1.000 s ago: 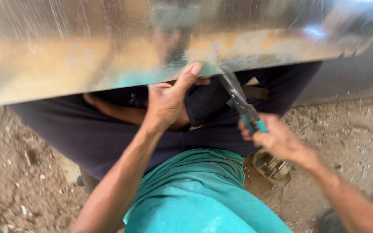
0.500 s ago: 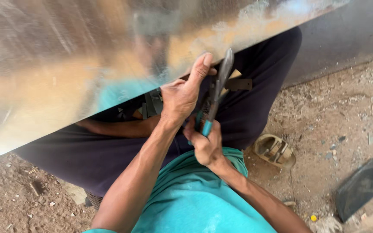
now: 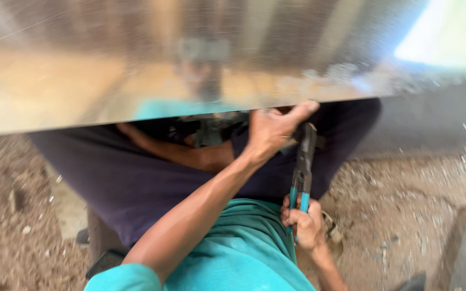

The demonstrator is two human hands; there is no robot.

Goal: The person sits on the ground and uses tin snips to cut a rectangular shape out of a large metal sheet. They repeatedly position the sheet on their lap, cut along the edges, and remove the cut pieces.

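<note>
Head view, looking down. A large shiny metal sheet (image 3: pixel 136 64) fills the upper part of the view, its lower edge running across just above the hands. Surface blurred; dim reflections in it, no detail readable.

Left hand (image 3: pixel 273 129): raised to the sheet's lower edge, fingers curled, thumb stretched out along the edge. It appears to grip the edge; how firmly, cannot tell.

Right hand (image 3: pixel 304 225): closed around the teal handles of a pair of pliers (image 3: pixel 302 167). The pliers stand nearly upright, handles down in the fist, dark metal head up, close under the sheet's edge and just beside the left hand. Whether the head bites the sheet cannot be told; the tip is blurred against the dark cloth behind.

Below the sheet: the person's teal shirt (image 3: pixel 233 253) in the foreground. Beyond it, a second person sits in dark trousers (image 3: pixel 130 178), one bare forearm (image 3: pixel 184 153) lying across the lap under the sheet.

Ground: dry dirt with small stones (image 3: pixel 400 215). A sandal (image 3: pixel 333 234) lies just right of the right hand.
</note>
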